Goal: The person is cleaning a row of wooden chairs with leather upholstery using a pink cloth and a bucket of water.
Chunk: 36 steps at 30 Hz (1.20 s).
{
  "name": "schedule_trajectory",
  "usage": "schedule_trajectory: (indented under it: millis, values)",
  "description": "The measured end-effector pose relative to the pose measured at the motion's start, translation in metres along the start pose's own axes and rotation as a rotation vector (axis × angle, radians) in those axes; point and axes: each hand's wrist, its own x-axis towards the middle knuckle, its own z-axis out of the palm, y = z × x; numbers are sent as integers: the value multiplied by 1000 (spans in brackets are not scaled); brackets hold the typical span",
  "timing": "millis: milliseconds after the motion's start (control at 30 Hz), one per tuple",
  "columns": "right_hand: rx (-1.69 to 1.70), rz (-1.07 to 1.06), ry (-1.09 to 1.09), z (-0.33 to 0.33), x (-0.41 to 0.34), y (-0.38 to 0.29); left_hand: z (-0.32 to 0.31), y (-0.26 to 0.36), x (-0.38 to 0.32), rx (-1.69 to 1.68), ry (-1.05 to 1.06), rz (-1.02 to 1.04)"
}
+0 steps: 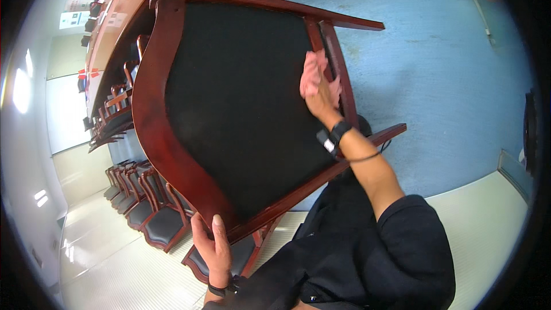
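A dark red wooden chair back (150, 125) with a black panel (241, 103) fills the middle of the view, tilted, its legs pointing right. My left hand (214, 245) grips the frame's lower left corner, thumb and fingers on either side of the wood. In my right hand (320, 94) is a pink cloth (313, 75), bunched up and pressed on the wooden rail at the right edge of the panel. The cloth hides part of that rail. A black band with a small device is on my right wrist.
A row of chairs with dark seats (163, 225) stands at lower left, and one chair (241, 254) is just below the frame. A long table (109, 30) with more chairs curves along the upper left. A stick-like tool (481, 13) lies on the blue floor (430, 94) at upper right.
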Motion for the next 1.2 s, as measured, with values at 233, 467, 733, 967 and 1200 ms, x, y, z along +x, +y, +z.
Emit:
schedule_trajectory:
  millis: [233, 467, 733, 967, 1200]
  values:
    - [-101, -156, -110, -54, -153, -19, 5, 1, -2, -22, -17, 153]
    - [-474, 60, -441, -103, -164, -97, 2, -10, -2, -10, 17, 311]
    - [-692, 151, -369, -166, -126, -1, 11, 6, -5, 33, 37, 242]
    - [-751, 160, -537, -161, -101, 24, 2, -4, -15, 21, 143, -87]
    - [-855, 66, -326, -107, 12, 29, -6, 13, -21, 131, 58, -207]
